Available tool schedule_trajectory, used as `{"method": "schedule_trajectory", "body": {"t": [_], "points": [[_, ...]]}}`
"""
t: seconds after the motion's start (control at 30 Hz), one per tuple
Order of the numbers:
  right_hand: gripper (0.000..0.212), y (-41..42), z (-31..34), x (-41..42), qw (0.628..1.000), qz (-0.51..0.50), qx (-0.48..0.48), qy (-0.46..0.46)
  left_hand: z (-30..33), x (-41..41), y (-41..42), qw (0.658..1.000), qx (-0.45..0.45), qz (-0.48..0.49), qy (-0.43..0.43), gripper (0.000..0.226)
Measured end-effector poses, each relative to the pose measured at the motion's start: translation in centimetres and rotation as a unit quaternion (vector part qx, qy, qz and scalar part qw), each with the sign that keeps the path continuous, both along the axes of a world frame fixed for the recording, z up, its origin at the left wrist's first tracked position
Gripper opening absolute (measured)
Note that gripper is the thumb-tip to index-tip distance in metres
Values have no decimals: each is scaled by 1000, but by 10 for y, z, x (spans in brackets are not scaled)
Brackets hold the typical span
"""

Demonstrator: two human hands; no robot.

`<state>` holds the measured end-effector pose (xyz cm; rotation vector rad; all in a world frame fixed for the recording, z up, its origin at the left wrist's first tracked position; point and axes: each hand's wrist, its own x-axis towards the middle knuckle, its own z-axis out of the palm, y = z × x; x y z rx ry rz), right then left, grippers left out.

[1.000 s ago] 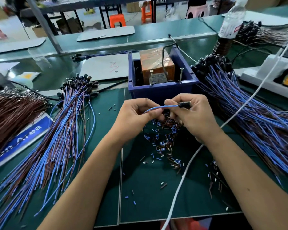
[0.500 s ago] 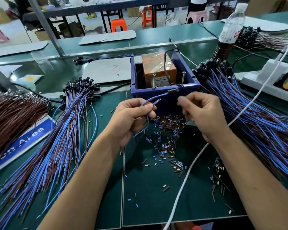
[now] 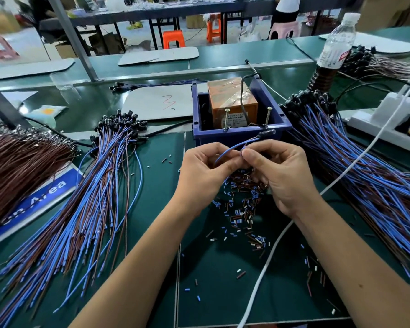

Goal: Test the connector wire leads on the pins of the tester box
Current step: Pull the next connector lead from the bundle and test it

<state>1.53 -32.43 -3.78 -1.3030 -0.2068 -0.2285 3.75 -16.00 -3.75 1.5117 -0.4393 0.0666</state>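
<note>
A blue tester box (image 3: pixel 234 136) stands ahead of me with an orange unit (image 3: pixel 230 102) inside and two upright screw pins, the left pin (image 3: pixel 226 119) and the right pin (image 3: pixel 268 117). Just below the box's front wall, my left hand (image 3: pixel 206 171) grips a blue connector wire (image 3: pixel 230 149). My right hand (image 3: pixel 282 176) pinches the wire's lead end beside the left thumb. The wire's black connector (image 3: pixel 266 133) sticks up to the right, against the box front. The leads are apart from the pins.
A fanned pile of blue and brown wires (image 3: pixel 85 209) lies at my left, another wire pile (image 3: pixel 365 176) at my right. Cut insulation bits (image 3: pixel 244 209) litter the mat under my hands. A white cable (image 3: pixel 277 245) crosses it. A bottle (image 3: pixel 334 48) and power strip (image 3: pixel 384 124) stand back right.
My right hand has moved left and closed onto the wire's lead end next to my left thumb; half a second ago it was apart and loose. The connector now points up right.
</note>
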Motion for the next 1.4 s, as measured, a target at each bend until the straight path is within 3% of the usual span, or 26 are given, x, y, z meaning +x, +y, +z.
{"method": "schedule_trajectory", "body": {"t": [0.13, 0.3, 0.47, 0.67, 0.83, 0.93, 1.03, 1.13, 1.27, 1.4], "points": [[4, 3, -2, 0, 1000, 7, -5, -15, -2, -2, 0, 995, 74, 10, -74, 10], [13, -4, 4, 0, 998, 21, 54, -6, 5, -5, 2, 988, 45, 44, -138, 22], [29, -7, 7, 0, 992, 91, 83, -14, 11, -6, 5, 998, -46, -13, -35, 29], [24, -10, 10, -2, 990, 86, 113, -9, 4, -8, -2, 979, 157, 25, -125, 22], [11, -3, 6, -1, 994, 89, 8, -65, 1, -13, -7, 961, 234, 96, -109, 7], [10, -3, 5, -1, 994, 84, -31, -64, 4, -16, -7, 933, 324, 125, -95, 15], [10, -4, 6, -2, 994, 79, -41, -56, 8, -20, -6, 892, 390, 141, -182, 28], [12, -2, 7, -3, 994, 71, -52, -71, 15, -24, -8, 848, 413, 205, -260, 10], [12, 4, 8, -5, 994, 70, -36, -70, 10, -22, -12, 891, 344, 199, -221, 7], [8, 4, 10, -2, 997, 59, 2, -59, 8, -12, -7, 966, 109, 202, -119, 21]]}}
